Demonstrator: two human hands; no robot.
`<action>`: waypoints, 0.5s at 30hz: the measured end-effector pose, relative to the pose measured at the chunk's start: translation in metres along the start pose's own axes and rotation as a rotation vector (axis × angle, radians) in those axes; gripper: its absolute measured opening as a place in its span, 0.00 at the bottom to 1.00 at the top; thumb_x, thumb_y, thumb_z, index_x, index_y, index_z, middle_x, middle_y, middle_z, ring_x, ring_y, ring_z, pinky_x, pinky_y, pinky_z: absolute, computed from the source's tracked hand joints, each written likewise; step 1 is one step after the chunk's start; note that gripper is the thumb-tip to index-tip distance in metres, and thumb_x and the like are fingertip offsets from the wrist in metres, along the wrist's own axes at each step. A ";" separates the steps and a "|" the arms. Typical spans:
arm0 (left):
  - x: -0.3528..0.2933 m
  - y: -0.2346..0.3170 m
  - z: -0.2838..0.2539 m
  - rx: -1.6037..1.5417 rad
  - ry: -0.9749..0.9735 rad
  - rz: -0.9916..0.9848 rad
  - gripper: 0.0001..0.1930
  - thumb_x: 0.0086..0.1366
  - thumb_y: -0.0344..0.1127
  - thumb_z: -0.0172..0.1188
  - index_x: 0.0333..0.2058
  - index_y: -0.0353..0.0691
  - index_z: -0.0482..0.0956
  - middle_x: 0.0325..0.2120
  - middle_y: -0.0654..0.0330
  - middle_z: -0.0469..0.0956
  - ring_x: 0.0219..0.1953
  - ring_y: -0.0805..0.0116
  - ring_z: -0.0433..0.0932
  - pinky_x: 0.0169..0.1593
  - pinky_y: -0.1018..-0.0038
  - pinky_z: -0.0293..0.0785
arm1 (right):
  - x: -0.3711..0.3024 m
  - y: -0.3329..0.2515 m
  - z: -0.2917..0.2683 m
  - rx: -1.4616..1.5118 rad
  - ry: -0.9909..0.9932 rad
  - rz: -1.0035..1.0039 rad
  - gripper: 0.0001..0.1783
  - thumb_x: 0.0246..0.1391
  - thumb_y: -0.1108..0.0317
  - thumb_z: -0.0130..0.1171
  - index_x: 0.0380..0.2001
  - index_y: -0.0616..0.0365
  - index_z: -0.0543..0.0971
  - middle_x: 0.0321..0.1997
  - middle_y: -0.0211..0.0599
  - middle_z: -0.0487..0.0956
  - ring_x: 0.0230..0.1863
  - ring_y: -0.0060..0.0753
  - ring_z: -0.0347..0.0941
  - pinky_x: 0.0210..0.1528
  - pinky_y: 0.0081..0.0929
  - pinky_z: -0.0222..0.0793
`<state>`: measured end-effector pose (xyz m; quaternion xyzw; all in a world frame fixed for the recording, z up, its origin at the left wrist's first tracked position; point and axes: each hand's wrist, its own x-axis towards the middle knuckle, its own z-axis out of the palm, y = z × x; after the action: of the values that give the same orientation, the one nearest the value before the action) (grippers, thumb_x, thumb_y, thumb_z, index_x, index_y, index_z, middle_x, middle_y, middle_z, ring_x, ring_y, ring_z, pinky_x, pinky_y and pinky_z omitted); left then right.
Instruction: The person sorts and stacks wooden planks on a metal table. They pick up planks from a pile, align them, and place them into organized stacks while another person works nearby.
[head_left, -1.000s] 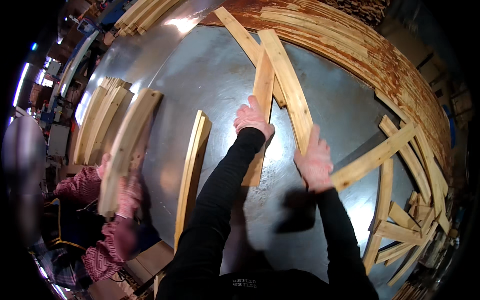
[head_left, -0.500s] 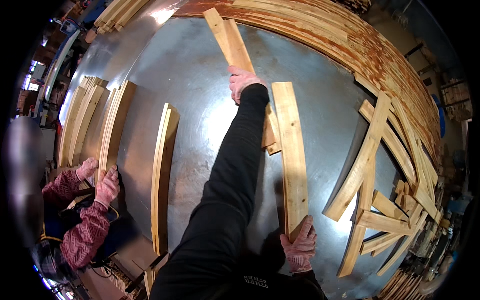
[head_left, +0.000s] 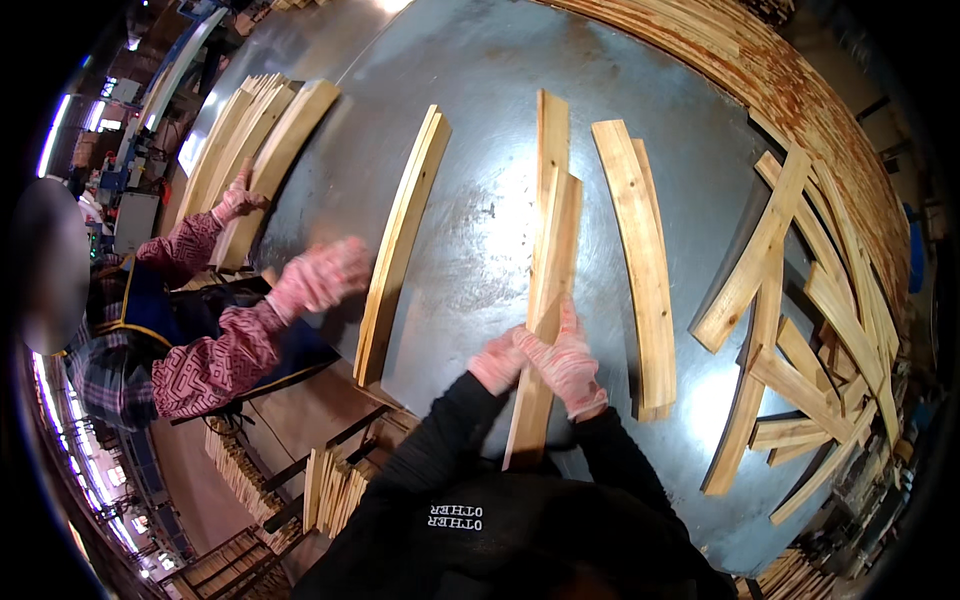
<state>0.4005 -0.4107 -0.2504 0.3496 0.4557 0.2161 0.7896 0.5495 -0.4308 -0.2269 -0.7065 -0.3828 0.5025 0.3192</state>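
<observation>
Two overlapping wooden slats (head_left: 556, 240) stand in front of me, their near ends pointing at my body and one reaching farther out than the other. My left hand (head_left: 497, 360), in a pinkish work glove, is closed on their left side. From the right, my gloved right hand (head_left: 566, 365) grips them, its thumb side meeting the left hand and a finger lying along the wood. Just right of my hands, another slat (head_left: 640, 270) rests on a second one that shows along its edge. Left of me stands a narrow stack of slats (head_left: 403, 240).
A co-worker at the left has one gloved hand (head_left: 325, 273) near the narrow stack and the other on slats (head_left: 285, 165). A jumbled slat pile (head_left: 790, 370) covers the metal table's (head_left: 470, 70) right side. Long rough boards (head_left: 780, 90) line the far edge.
My left hand has drawn the overlapping slats back toward me. My right hand has left the neighbouring slat and joined the left. The co-worker's nearer hand has moved toward the narrow stack.
</observation>
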 end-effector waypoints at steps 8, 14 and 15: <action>-0.014 -0.018 0.006 0.181 0.321 0.276 0.25 0.72 0.39 0.55 0.60 0.26 0.68 0.49 0.58 0.79 0.49 0.71 0.74 0.55 0.76 0.70 | 0.012 0.004 0.011 -0.095 0.076 -0.081 0.52 0.51 0.62 0.67 0.72 0.67 0.49 0.64 0.60 0.68 0.64 0.50 0.68 0.63 0.35 0.65; -0.021 0.023 -0.067 0.785 0.720 0.278 0.16 0.71 0.40 0.47 0.48 0.34 0.73 0.41 0.52 0.79 0.45 0.60 0.78 0.49 0.65 0.75 | 0.023 -0.059 -0.054 -0.711 0.460 -0.120 0.45 0.50 0.56 0.63 0.69 0.56 0.58 0.57 0.56 0.73 0.56 0.58 0.72 0.56 0.46 0.71; -0.030 0.032 -0.093 0.878 0.802 0.217 0.14 0.71 0.39 0.45 0.46 0.37 0.74 0.39 0.52 0.78 0.45 0.58 0.77 0.48 0.62 0.75 | 0.029 -0.053 -0.076 -0.838 0.466 -0.108 0.47 0.49 0.54 0.64 0.69 0.55 0.58 0.55 0.56 0.73 0.52 0.54 0.75 0.53 0.45 0.72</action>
<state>0.3045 -0.3762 -0.2413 0.5787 0.7262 0.2020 0.3115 0.6159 -0.3839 -0.1744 -0.8472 -0.5067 0.1158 0.1098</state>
